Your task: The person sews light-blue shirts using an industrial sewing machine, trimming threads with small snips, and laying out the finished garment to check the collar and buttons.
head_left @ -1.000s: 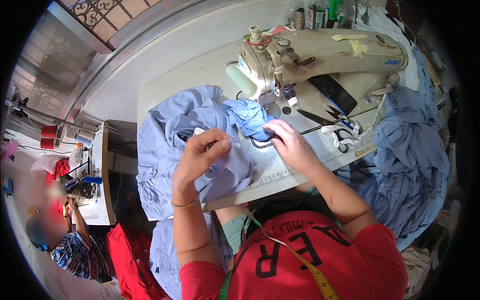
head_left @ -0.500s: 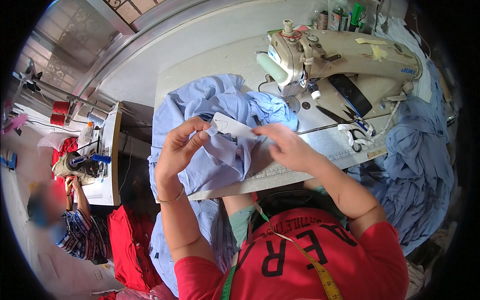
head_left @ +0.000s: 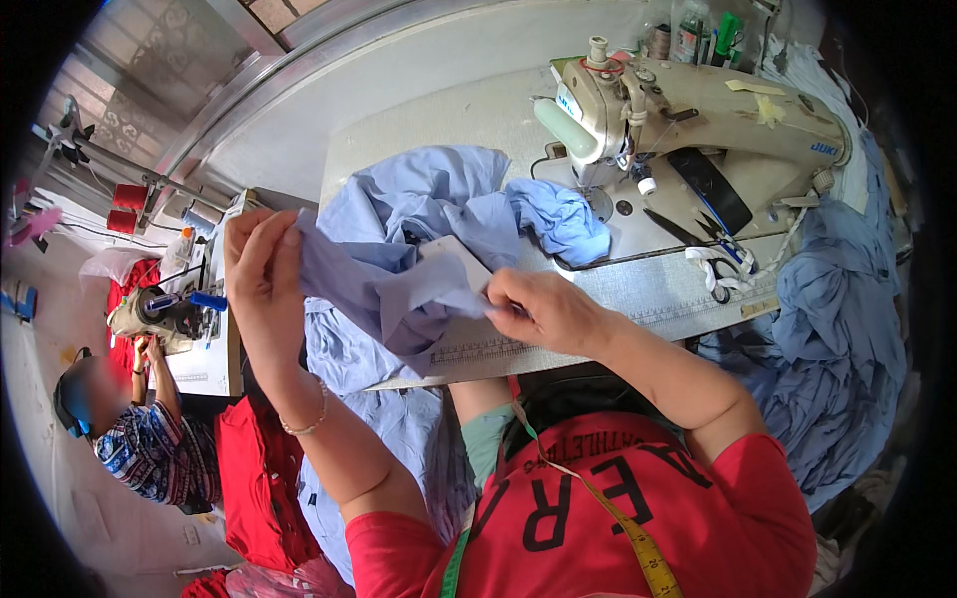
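Observation:
My left hand is raised at the table's left side, fingers closed on an edge of light blue fabric. My right hand pinches another edge of that fabric, so a strip of it stretches between both hands. Behind the strip lies a white card, partly covered, close to my right fingertips; whether they touch it I cannot tell. More of the blue cloth is heaped on the table beyond my hands. A smaller bunched blue piece rests beside the sewing machine.
Black scissors with cloth-wrapped handles and a dark phone lie right of the needle area. A large pile of blue garments hangs at the right. At far left, another person works at a second sewing machine.
My left hand has moved left and up, drawing the fabric edge with it. My right hand has shifted slightly down and left and now grips the fabric. The card now lies behind the cloth.

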Motion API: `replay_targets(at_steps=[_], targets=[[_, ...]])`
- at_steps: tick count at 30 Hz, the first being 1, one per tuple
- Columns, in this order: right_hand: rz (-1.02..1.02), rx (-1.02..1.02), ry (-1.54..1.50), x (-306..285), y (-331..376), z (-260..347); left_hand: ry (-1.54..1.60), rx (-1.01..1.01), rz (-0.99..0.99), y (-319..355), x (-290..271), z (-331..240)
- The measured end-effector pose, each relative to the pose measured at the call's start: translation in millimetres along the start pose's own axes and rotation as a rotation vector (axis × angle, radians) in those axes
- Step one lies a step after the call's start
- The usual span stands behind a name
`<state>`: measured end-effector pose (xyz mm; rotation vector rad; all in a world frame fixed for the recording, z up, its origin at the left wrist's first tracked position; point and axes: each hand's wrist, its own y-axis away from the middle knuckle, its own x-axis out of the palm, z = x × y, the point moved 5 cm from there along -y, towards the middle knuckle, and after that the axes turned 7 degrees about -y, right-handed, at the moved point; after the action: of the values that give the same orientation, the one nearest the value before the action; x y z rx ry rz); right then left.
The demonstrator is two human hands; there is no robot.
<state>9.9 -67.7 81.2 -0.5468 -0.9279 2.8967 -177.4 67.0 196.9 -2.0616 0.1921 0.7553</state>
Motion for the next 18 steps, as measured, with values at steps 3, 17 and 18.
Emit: replay_targets(at_steps=[3, 17, 18], targets=[[0.041, -0.030, 0.036, -14, 22, 10, -0.132, 0.137, -0.013, -13, 32, -32], [-0.137, 0.450, 0.255, -86, 104, -15, -0.033, 0.268, 0.582, 67, 143, -69], [-0.124, 0.383, 0.274, -88, 95, -18, -0.003, 0.191, 0.688, 87, 134, -69]])
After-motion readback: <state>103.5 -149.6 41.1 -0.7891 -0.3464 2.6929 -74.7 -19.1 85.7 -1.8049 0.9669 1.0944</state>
